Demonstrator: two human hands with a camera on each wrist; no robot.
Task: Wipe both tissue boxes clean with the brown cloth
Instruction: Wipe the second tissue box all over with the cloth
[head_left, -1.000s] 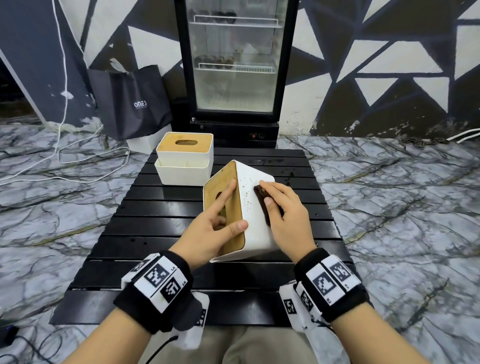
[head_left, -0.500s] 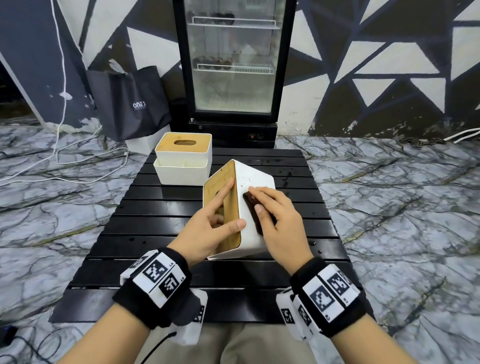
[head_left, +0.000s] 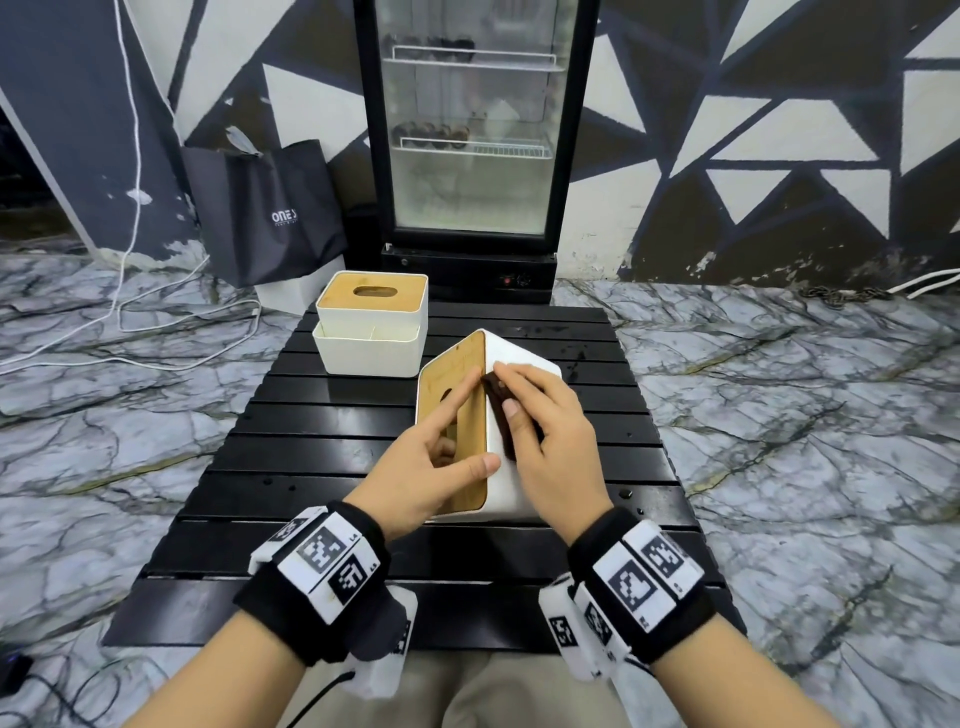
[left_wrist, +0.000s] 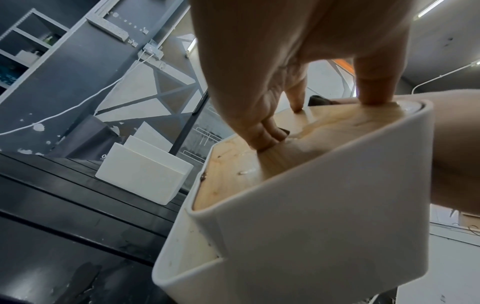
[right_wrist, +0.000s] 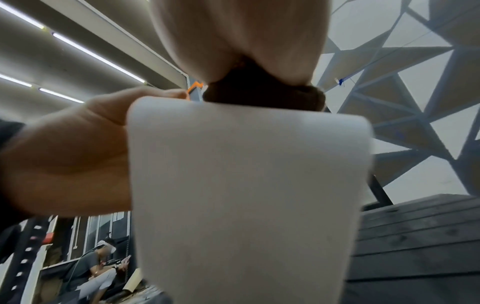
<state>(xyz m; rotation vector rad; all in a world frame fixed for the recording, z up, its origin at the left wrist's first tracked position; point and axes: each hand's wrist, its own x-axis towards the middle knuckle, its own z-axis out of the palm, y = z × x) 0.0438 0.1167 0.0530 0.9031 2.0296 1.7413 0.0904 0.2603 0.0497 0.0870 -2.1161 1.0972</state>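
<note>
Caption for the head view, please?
Left hand holds tilted tissue box; right hand presses cloth against its white side.

The black slatted table (head_left: 311, 467) bears an upright tissue box (head_left: 371, 353) and, nearer, a tilted tissue box (head_left: 511, 493).
</note>
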